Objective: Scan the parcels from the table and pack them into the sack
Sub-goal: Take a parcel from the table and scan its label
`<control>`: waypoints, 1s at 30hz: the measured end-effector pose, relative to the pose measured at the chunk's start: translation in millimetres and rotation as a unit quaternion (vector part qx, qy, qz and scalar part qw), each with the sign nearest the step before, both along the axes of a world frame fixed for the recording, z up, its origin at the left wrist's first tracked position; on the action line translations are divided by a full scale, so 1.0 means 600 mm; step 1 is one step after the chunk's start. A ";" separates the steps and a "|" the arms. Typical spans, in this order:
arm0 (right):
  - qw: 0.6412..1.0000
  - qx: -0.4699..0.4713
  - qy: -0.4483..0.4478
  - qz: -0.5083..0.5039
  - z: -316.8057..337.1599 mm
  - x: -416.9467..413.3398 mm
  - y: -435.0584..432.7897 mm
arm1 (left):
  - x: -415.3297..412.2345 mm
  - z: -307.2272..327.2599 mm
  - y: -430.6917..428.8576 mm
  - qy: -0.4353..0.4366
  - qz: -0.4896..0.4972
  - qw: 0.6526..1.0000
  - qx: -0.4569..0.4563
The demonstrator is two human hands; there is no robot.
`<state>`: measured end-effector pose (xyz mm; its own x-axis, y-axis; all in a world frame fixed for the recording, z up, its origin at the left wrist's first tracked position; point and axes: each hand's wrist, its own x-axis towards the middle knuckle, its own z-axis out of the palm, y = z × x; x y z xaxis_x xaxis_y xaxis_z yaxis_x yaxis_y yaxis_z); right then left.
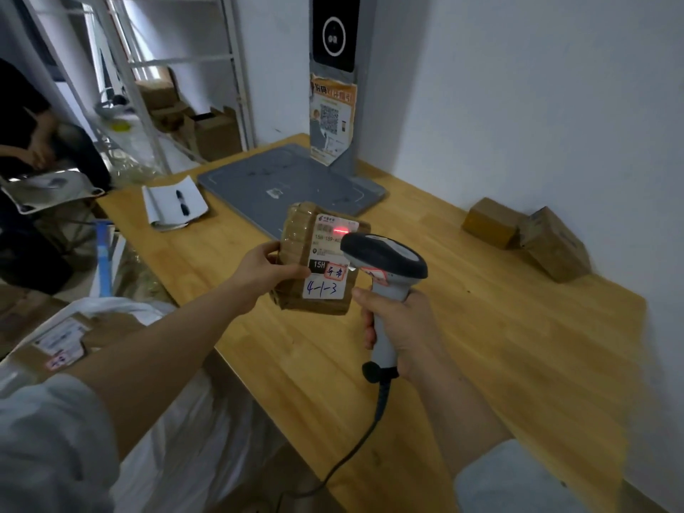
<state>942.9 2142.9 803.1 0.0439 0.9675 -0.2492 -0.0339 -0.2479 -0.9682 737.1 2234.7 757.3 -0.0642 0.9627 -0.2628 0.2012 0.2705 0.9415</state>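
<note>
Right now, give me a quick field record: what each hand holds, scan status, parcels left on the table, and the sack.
left hand: grips taped brown parcel, label facing up
right hand: holds corded barcode scanner
scan status: red scan line lies on the parcel's label
parcels left: two small cardboard boxes by the wall, touching
table: also bears a grey mat and a notepad with pen
sack: white, open at table's left edge, labelled parcel inside

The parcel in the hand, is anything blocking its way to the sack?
Nothing visible blocks it. The left hand holds the parcel up over the table, and the white sack sits open beside the table's left edge, past bare wood only.
</note>
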 end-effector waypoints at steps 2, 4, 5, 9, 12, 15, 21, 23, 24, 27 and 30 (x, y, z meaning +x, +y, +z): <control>1.000 -0.002 0.004 0.010 0.002 -0.018 0.007 | -0.022 -0.001 0.001 -0.004 0.012 1.000 -0.004; 1.000 0.000 0.013 0.019 0.005 -0.039 0.014 | -0.046 0.000 0.000 -0.011 0.018 1.000 -0.008; 1.000 0.004 0.017 0.023 0.006 -0.049 0.018 | -0.060 0.001 -0.001 -0.020 0.020 0.999 -0.014; 1.000 -0.008 0.024 0.008 0.002 -0.091 0.045 | -0.126 0.010 -0.022 -0.094 0.046 0.993 -0.055; 0.997 -0.058 0.048 0.025 -0.014 -0.131 0.067 | -0.181 0.018 -0.056 -0.155 0.041 0.983 -0.084; 0.989 -0.095 0.077 0.080 -0.033 -0.193 0.073 | -0.242 0.010 -0.095 -0.204 0.043 0.972 -0.105; 0.971 -0.123 0.088 0.186 -0.055 -0.341 0.084 | -0.378 -0.018 -0.173 -0.235 0.060 0.964 -0.111; 0.966 -0.130 0.077 0.210 -0.063 -0.394 0.089 | -0.426 -0.024 -0.196 -0.239 0.077 0.962 -0.112; 0.964 -0.132 0.069 0.219 -0.066 -0.420 0.091 | -0.454 -0.028 -0.207 -0.240 0.088 0.961 -0.109; 0.962 -0.123 0.051 0.239 -0.069 -0.498 0.105 | -0.548 -0.039 -0.237 -0.245 0.189 0.946 -0.098; 0.956 -0.100 -0.019 0.276 -0.071 -0.568 0.122 | -0.649 -0.074 -0.259 -0.126 0.377 0.911 -0.106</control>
